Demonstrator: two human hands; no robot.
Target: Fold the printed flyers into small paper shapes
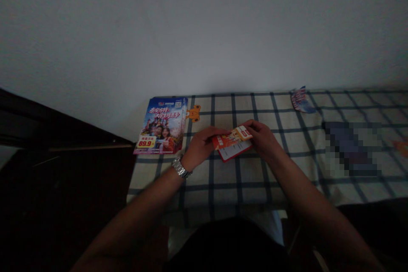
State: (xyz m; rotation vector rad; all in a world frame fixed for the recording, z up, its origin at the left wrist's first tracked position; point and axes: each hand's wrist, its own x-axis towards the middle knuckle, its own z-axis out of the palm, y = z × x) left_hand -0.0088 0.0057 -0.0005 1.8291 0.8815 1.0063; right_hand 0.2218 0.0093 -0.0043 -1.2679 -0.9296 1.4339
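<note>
Between my two hands is a folded leaflet, red and orange outside, with a pale printed panel showing below its front flap. My left hand pinches its left end, thumb and fingers closed at the edge. At the right end, my right hand grips the upper corner. The leaflet is tilted, its right side higher in view. A silver watch is on my left wrist. To the left lies a stack of blue and pink flyers, the top one marked 89.9.
A checked cloth covers the table against a grey wall. An orange cartoon bear shows beside the stack. At the right lie a crumpled printed paper piece and a dark pixelated object.
</note>
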